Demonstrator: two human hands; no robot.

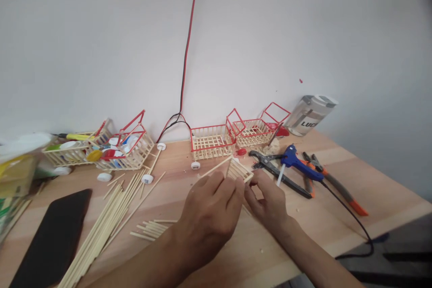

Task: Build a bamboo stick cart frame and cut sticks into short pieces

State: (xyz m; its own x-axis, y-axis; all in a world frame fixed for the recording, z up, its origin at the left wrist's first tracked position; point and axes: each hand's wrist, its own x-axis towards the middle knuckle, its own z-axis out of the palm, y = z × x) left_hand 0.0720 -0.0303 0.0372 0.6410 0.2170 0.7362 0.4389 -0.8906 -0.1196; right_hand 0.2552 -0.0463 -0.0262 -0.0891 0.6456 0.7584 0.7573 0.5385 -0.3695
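Observation:
My left hand (212, 207) is closed around a small unpainted frame of thin wooden sticks (239, 170), held up above the table. One long stick juts out from it to the left. At the frame's right end my right hand (268, 198) has its fingers pinched at the corner; the fingertips are partly hidden. Beyond my hands stands a miniature stick cart basket (212, 142) with red rims, and a second red-rimmed basket (253, 131) is to its right. Short cut sticks (153, 228) lie beside my left forearm.
A blue glue gun (302, 164), black cutters (280, 171) and orange-handled pliers (340, 186) lie at the right. A clear container (310, 114) leans by the wall. At left are long sticks (104, 225), a black phone (52, 238) and a basket of bottle caps (126, 150).

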